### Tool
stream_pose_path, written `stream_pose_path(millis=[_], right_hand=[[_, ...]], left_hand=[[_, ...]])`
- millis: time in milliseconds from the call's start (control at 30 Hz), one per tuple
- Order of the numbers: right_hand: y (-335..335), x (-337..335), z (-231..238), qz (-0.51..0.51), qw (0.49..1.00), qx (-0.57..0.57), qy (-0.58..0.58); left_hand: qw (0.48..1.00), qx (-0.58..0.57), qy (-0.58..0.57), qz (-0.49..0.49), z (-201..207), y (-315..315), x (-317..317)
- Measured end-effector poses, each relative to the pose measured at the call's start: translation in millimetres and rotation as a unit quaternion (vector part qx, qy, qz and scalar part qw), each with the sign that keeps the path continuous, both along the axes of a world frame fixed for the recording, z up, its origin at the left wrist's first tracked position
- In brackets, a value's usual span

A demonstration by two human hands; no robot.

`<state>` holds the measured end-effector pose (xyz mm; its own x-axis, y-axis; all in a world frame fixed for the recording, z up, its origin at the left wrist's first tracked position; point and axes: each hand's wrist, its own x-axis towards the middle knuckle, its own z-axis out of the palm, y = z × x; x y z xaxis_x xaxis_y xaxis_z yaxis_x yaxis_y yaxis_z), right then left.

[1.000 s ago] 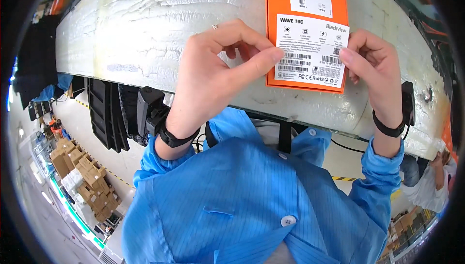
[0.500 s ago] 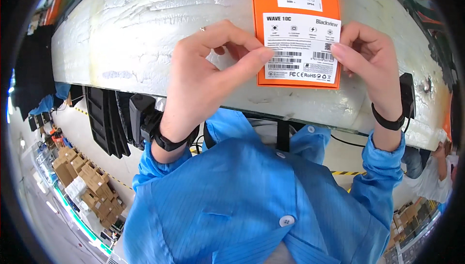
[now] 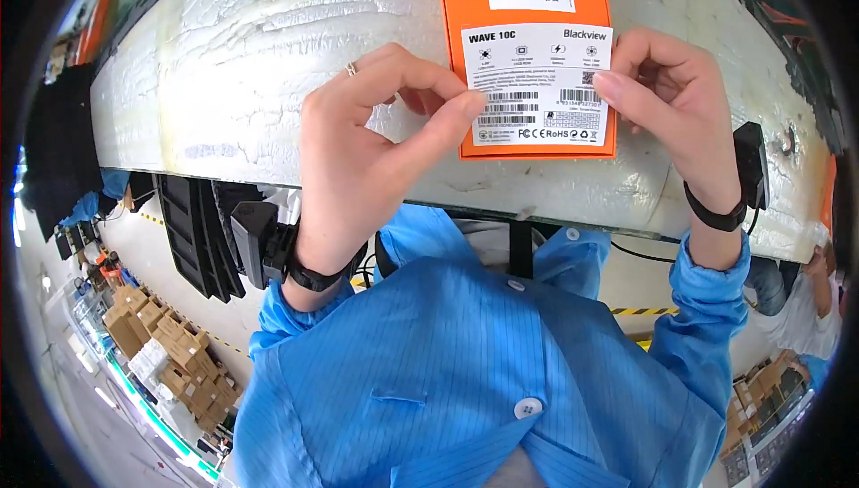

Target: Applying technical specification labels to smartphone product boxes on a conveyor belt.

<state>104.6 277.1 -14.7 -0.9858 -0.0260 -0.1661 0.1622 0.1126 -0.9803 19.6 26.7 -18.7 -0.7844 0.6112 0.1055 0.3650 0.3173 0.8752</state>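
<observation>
An orange box (image 3: 537, 16) lies on the table in front of me, its near end close to the table's front edge. Over its near part sits a white printed label (image 3: 537, 50) with barcodes and small symbols. My left hand (image 3: 385, 121) pinches the label's left edge between thumb and index finger, and a ring shows on one finger. At the label's right edge, the thumb of my right hand (image 3: 667, 94) rests on top with the fingers curled beside the box. Whether the label is stuck down under my fingertips cannot be seen.
The table (image 3: 268, 50) has a pale, wrinkled covering. Black trays (image 3: 192, 229) stand below its left edge. Cardboard boxes (image 3: 174, 336) are stacked on the floor at the left. Another person (image 3: 801, 309) is at the far right. A black device is strapped to each of my wrists.
The box, the label and both my hands have shifted slightly left in the picture. Both hands keep their places at the label's side edges.
</observation>
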Motion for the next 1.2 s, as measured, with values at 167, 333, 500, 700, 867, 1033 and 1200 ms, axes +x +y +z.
stream_pose_path(millis=[167, 333, 500, 700, 867, 1033, 1200], right_hand=[[-1.1, 0.0, -1.9, -0.003, 1.000, 0.004, 0.015], [-1.1, 3.8, -3.5, -0.012, 0.999, 0.019, 0.029], [-3.4, 1.9, -5.2, -0.011, 0.979, 0.163, 0.123], [-11.1, 4.5, -2.0, -0.041, 0.942, 0.263, 0.205], [-34.6, -6.1, 14.6, -0.089, 0.860, 0.474, 0.166], [-20.9, -11.9, 9.5, -0.211, 0.777, 0.582, 0.117], [-103.0, 23.0, -0.3, -0.012, 0.802, 0.536, 0.264]], left_hand=[[1.000, 0.001, 0.000, -0.002, -1.4, -0.4, 0.5], [1.000, 0.011, 0.010, 0.001, -2.0, 2.7, 3.9], [0.996, -0.004, 0.086, 0.029, -9.3, 3.2, 10.3], [0.940, -0.087, 0.322, 0.071, -17.1, -2.0, 25.2], [0.977, -0.011, 0.190, 0.096, -34.1, -3.7, 17.9], [0.985, 0.009, 0.155, 0.079, -49.4, -6.9, 15.8], [0.990, 0.021, 0.102, 0.100, -46.9, -2.3, 18.3]])
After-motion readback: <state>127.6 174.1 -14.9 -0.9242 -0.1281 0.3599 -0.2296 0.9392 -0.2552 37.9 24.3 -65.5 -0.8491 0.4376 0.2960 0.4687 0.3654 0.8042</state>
